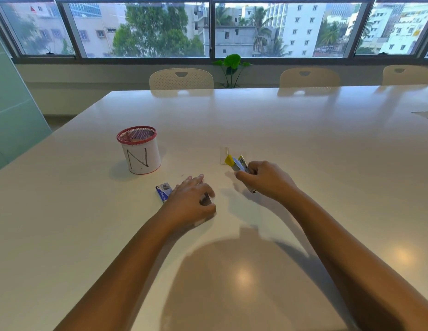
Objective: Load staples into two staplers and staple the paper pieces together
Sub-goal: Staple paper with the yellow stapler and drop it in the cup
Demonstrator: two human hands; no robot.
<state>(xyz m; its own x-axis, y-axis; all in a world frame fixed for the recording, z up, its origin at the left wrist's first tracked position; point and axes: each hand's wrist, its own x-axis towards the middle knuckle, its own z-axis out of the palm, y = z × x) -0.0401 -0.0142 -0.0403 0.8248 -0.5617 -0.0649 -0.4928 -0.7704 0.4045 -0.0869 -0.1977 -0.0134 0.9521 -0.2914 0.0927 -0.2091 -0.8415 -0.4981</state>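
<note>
From the head camera we take the red-rimmed cup [139, 152] marked N as our landmark on the white table [279, 120]. Right of the cup, our right hand [268, 180] grips a yellow stapler [238, 163], its fingers hiding the rear half. Just beyond the stapler lies a pale paper piece [223, 155], hard to make out. Nearer us than the cup, our left hand [192, 199] curls over something dark we cannot identify, beside a blue staple box [163, 192].
</note>
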